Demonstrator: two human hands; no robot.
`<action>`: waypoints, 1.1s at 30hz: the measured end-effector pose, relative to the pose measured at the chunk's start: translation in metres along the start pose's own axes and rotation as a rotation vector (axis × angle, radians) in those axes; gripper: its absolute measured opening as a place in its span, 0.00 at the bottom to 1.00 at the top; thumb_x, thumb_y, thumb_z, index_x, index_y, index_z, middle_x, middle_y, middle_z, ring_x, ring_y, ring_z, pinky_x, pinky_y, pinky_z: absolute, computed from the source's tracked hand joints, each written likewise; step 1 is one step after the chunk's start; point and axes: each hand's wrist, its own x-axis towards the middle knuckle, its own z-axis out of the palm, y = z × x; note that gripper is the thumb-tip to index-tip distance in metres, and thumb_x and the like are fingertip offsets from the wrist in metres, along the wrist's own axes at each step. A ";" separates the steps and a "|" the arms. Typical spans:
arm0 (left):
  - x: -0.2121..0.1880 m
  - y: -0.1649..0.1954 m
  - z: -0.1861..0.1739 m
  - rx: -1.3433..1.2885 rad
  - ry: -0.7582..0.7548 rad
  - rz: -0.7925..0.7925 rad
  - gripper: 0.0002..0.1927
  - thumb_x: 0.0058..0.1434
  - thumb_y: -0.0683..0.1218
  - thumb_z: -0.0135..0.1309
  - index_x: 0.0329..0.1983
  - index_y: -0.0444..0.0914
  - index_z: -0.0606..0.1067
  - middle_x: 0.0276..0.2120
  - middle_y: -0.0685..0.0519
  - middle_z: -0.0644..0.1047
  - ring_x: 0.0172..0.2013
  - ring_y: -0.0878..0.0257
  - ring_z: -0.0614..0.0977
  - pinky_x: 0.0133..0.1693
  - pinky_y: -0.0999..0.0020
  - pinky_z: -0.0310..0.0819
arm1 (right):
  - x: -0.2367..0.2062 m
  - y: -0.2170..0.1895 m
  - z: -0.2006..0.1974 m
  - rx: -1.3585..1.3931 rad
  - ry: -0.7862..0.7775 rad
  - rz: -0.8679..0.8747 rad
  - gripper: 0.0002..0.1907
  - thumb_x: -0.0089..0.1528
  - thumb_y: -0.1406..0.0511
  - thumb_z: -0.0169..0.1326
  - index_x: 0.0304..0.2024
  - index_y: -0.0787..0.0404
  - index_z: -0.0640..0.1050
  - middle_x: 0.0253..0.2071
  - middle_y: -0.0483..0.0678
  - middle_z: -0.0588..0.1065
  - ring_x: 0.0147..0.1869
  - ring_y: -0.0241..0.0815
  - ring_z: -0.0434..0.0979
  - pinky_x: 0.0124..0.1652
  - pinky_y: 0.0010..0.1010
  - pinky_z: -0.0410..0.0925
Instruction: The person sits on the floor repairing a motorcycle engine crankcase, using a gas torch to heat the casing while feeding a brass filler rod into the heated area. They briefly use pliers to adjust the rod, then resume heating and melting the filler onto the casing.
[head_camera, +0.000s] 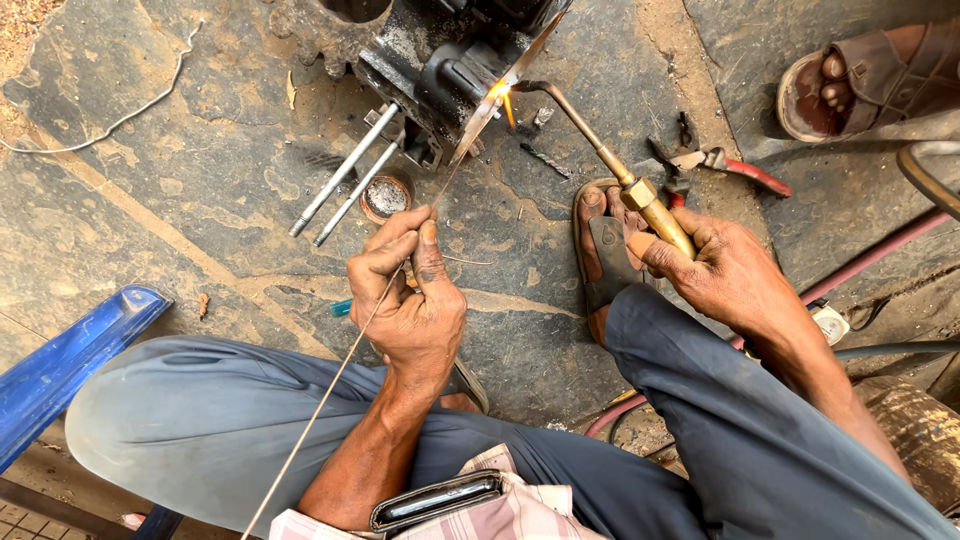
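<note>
Firmly, the left hand (410, 300) pinches a filler rod (340, 365) while the right hand (725, 270) grip wraps the brass torch (625, 185).

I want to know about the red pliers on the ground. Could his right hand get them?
Probably not right now: the right hand is busy holding the brass torch. The pliers lie close by, with nothing covering them.

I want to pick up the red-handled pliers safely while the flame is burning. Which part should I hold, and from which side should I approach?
Take the red-handled pliers by the red handles, coming from the right. The handles point right, away from the flame, while the metal jaws lie toward the brass torch held in the right hand.
</note>
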 end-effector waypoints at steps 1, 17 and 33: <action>0.000 0.000 0.000 0.005 -0.001 -0.005 0.11 0.70 0.31 0.54 0.47 0.32 0.64 0.52 0.38 0.78 0.54 0.56 0.83 0.54 0.67 0.84 | 0.000 -0.001 0.000 0.002 -0.001 0.006 0.21 0.61 0.49 0.57 0.39 0.60 0.81 0.24 0.46 0.74 0.28 0.38 0.71 0.29 0.37 0.65; 0.001 0.001 0.002 -0.009 -0.009 -0.009 0.11 0.71 0.31 0.53 0.47 0.32 0.63 0.52 0.37 0.78 0.54 0.54 0.83 0.53 0.68 0.85 | -0.001 -0.001 0.000 0.045 0.000 0.023 0.21 0.61 0.50 0.58 0.42 0.60 0.82 0.25 0.46 0.74 0.29 0.37 0.71 0.30 0.35 0.65; 0.001 0.002 0.003 -0.034 -0.016 -0.032 0.11 0.70 0.31 0.53 0.46 0.32 0.63 0.52 0.36 0.77 0.54 0.55 0.83 0.54 0.68 0.84 | 0.001 0.002 -0.001 0.033 -0.026 0.001 0.19 0.62 0.53 0.56 0.45 0.58 0.81 0.24 0.46 0.74 0.29 0.37 0.72 0.30 0.36 0.66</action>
